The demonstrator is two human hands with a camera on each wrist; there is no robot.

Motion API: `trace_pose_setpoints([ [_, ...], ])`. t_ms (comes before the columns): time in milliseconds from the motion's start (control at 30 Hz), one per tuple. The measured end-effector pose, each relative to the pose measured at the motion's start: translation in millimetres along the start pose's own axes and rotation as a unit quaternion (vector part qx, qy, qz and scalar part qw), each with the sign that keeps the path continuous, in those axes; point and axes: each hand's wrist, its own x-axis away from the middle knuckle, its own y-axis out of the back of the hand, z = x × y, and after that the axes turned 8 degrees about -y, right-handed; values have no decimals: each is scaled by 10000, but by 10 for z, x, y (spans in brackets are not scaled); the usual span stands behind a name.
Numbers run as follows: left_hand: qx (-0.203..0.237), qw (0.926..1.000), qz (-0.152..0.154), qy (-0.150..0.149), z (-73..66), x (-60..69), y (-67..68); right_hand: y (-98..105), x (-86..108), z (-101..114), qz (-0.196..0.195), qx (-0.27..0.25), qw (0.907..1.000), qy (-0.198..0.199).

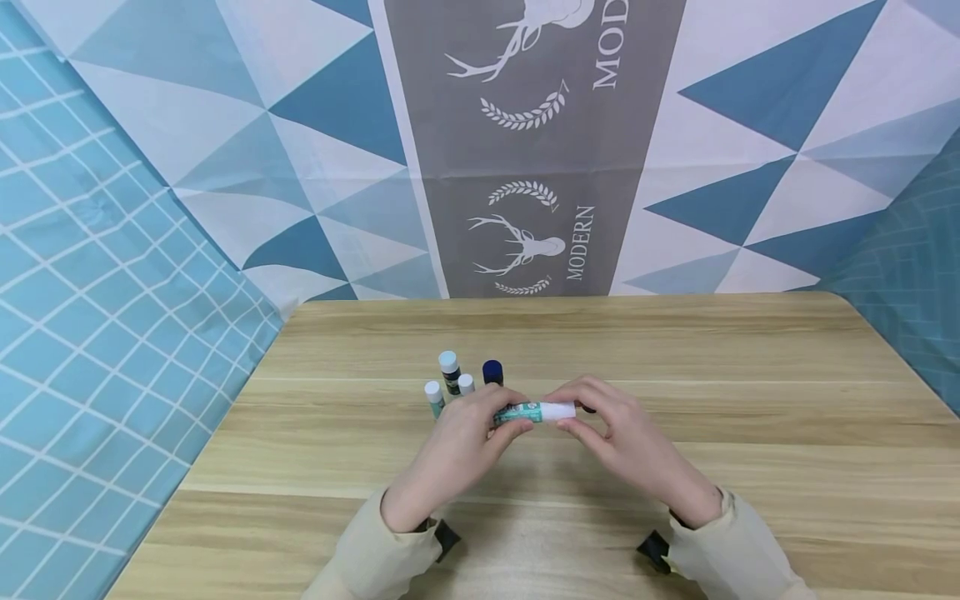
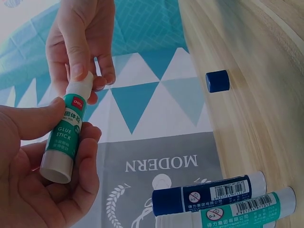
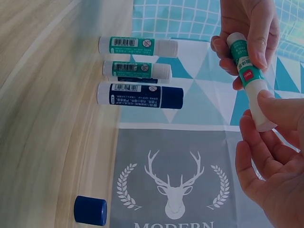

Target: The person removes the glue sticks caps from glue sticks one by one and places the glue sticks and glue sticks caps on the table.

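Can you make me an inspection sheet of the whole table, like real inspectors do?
Surface: wood-grain table.
Job's things: green glue stick, held above the table; three white-topped sticks and one blue-topped stick stand upright nearby.
Clutter: one loose dark blue cap on the table.
Hands: left hand grips the green glue stick's body; right hand pinches its white end.
Cables: nothing seen.
Surroundings: triangle-and-deer patterned cloth behind; blue checked cloth on the left.

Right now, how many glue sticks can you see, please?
5: one glue stick in the left hand and right hand; one blue-capped stick and three white-capped sticks standing together on the table.
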Motion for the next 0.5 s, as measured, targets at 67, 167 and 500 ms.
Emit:
trace_pose_setpoints([
  [67,-20,10000,-52,8,3,3,3,6,0,-1,-21,19,10000,-13],
  [167,-13,10000,-91,35,9,3,4,13,-5,-10,-50,66,10000,29],
  [500,-154,9992,-313,187,48,-5,48,56,-19,-77,-169,223,9996,1],
])
